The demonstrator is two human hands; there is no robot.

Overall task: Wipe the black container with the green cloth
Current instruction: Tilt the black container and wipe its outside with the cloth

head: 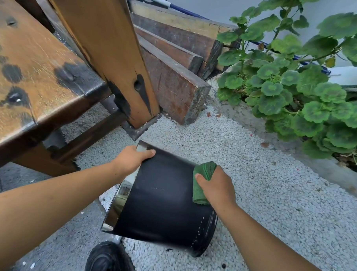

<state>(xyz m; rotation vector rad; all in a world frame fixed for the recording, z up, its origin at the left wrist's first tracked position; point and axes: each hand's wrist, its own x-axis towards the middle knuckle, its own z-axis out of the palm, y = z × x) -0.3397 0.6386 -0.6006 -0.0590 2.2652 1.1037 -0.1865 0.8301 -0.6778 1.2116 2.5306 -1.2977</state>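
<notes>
black container (162, 202), tilted on its side, sits at frame 6 o'clock over white gravel (263, 180); contents not visible. left hand (131, 160) fingers clamp its rim at 10 o'clock. right hand (217, 189) fingers clamp green cloth (203, 177) against its wall at 2 o'clock.

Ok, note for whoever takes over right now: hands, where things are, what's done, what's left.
Left hand grips the black container by its rim, holding it tipped on its side over the gravel.
Right hand holds the green cloth, pressed against the container's side.
Done: wiping is under way; how much is clean can't be told.
Left: wipe the rest of the outside.
</notes>
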